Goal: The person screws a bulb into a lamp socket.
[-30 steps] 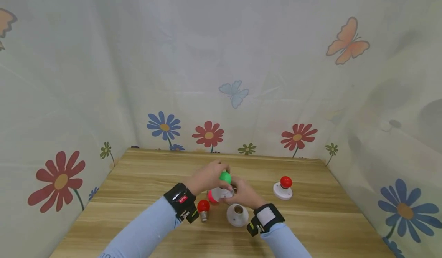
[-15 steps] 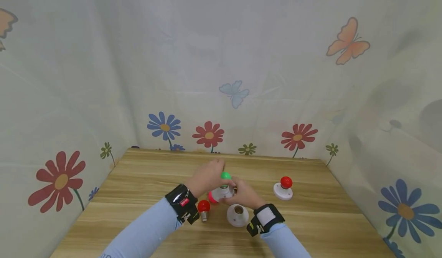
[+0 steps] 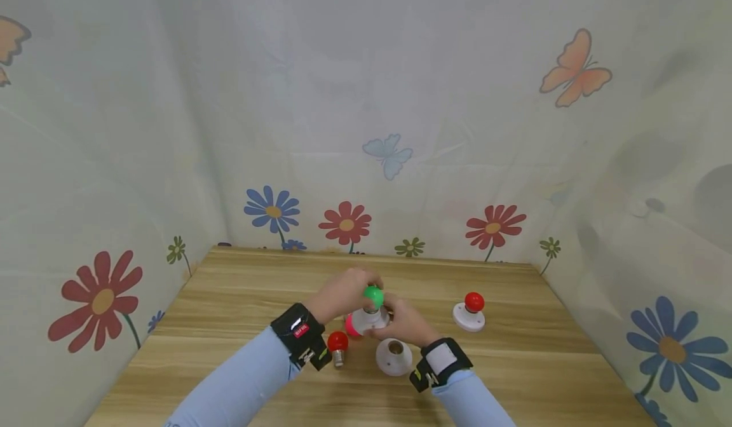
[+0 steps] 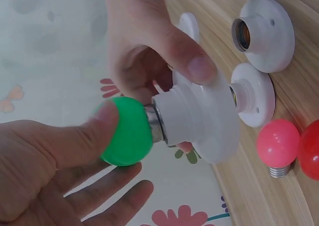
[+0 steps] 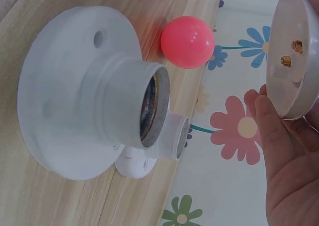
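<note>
A green light bulb [image 4: 127, 132] has its metal screw base partly inside a white lamp holder [image 4: 207, 118]. My left hand [image 3: 343, 293] holds the bulb, its thumb [image 4: 102, 123] on the globe and the fingers spread round the underside. The right hand [image 3: 406, 322] grips the lamp holder by its round base, raised above the table. The right wrist view shows the hollow back of this base, with brass screws [image 5: 285, 61] inside. In the left wrist view the bulb and holder lie nearly in line, with part of the metal thread showing between them.
On the wooden table [image 3: 257, 281], a white lamp holder [image 3: 393, 357] stands before my hands, with another lamp holder [image 4: 253, 95] behind it. A red bulb [image 3: 338, 344] and a pink bulb [image 4: 278, 143] lie nearby. To the right, a red bulb [image 3: 474, 302] sits in a holder.
My left hand has turned round the green bulb and back, its thumb crossing the bulb half a second ago. The right hand and the lamp holder have stayed nearly still.
</note>
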A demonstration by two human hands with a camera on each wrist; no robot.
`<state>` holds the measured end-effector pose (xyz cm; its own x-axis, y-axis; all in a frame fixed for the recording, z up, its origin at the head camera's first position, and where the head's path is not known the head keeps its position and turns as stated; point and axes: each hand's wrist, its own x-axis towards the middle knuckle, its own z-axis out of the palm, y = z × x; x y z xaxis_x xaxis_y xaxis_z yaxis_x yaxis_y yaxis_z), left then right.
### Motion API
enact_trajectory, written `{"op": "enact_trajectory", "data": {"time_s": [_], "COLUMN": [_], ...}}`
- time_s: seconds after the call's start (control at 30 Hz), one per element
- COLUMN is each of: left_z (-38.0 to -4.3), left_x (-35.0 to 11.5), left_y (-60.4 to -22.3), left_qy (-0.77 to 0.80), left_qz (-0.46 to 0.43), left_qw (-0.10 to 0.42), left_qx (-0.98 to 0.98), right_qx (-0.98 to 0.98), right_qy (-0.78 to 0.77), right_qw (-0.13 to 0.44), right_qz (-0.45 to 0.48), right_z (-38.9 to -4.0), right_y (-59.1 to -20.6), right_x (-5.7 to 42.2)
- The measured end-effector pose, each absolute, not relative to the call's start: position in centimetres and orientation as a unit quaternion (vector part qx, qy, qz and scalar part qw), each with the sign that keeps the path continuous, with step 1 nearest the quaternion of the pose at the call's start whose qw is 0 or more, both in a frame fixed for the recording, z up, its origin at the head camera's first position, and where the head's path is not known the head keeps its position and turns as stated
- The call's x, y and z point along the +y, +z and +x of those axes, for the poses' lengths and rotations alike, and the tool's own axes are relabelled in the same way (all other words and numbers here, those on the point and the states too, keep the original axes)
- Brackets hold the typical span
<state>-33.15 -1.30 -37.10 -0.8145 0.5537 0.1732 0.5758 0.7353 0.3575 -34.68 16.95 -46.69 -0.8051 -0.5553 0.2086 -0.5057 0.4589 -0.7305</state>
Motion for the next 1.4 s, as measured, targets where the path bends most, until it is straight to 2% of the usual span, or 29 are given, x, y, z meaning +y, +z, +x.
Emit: {"op": "enact_trajectory", "data": {"time_s": [0.17, 0.4, 0.67, 1.1, 1.4], "left_z": [-33.2, -33.2, -32.7, -32.6, -32.9], "left_x": [-1.5, -1.5, -1.0, -0.8, -1.1], "left_y": [-36.9, -37.0, -36.9, -37.1, -37.1], "left_qy": [-0.225, -0.22, -0.185, -0.177, -0.215], "left_qz": [-0.317, -0.303, -0.246, -0.266, -0.313], "left_qw": [-0.001, -0.014, 0.028, 0.041, -0.007], "left_qx": [-0.921, -0.927, -0.951, -0.947, -0.925], "right_qx": [0.856, 0.855, 0.85, 0.849, 0.848], "right_qy": [-0.412, -0.416, -0.439, -0.43, -0.428], "right_qw": [0.025, 0.029, 0.052, 0.041, 0.032], "right_qz": [-0.31, -0.308, -0.286, -0.303, -0.31], "right_z": [-34.7, -34.6, -34.2, -34.5, -34.7], "right_y": [-46.9, -46.8, -46.0, -46.1, -46.5], "right_x": [17.0, 17.0, 16.9, 17.0, 17.1]}}
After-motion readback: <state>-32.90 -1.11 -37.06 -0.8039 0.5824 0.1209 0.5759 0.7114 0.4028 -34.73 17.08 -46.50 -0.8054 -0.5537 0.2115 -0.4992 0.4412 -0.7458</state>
